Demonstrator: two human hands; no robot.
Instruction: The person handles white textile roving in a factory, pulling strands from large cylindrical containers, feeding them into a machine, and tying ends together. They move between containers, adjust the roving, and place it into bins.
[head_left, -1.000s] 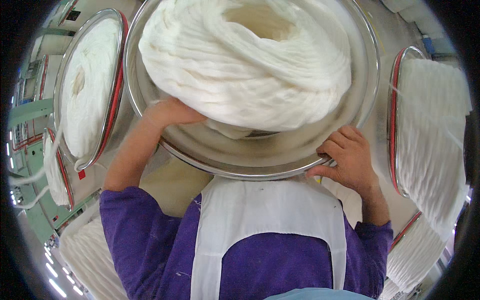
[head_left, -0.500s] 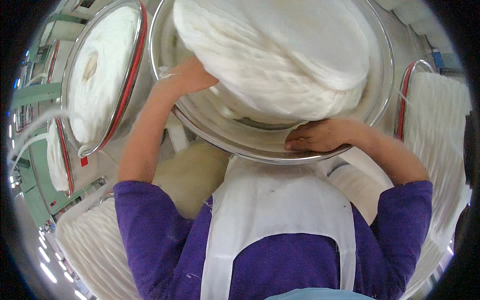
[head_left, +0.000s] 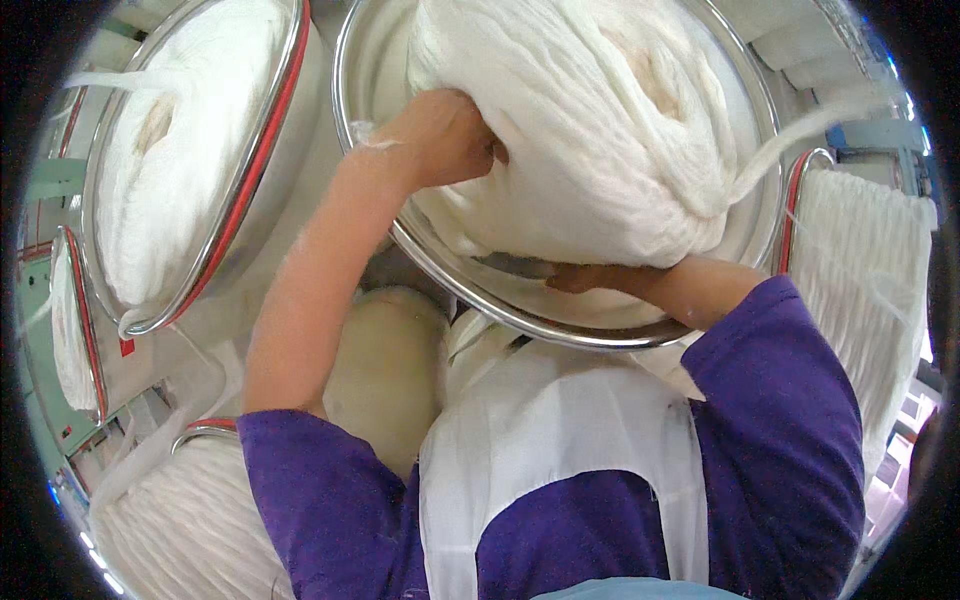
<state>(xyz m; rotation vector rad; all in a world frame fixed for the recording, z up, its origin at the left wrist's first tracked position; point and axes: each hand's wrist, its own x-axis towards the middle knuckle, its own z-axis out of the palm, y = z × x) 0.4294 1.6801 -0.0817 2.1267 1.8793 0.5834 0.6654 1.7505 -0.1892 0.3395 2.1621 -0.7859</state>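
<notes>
A thick coil of white fibre sliver (head_left: 590, 170) sits tilted inside a large round can with a shiny metal rim (head_left: 560, 332) in front of me. My left hand (head_left: 445, 140) is closed on the coil's left side, its fingertips sunk into the fibre. Under the coil's near lower edge, my right hand (head_left: 630, 282) bears against it from below, inside the can, with its fingers partly hidden. A hollow shows in the coil's upper face. One loose sliver strand (head_left: 790, 145) runs from its right side up past the rim.
A sliver-filled can with a red-banded rim (head_left: 262, 150) stands at the left, a smaller one (head_left: 75, 330) beyond it. More sliver (head_left: 190, 520) lies at lower left, and another full can (head_left: 860, 270) stands at right. A pale rounded can (head_left: 385, 370) is beside my apron.
The coil has turned, so its hollow now shows, and a strand trails to the right. My left hand has moved rightward and up with the fibre; my right hand has slid farther under it.
</notes>
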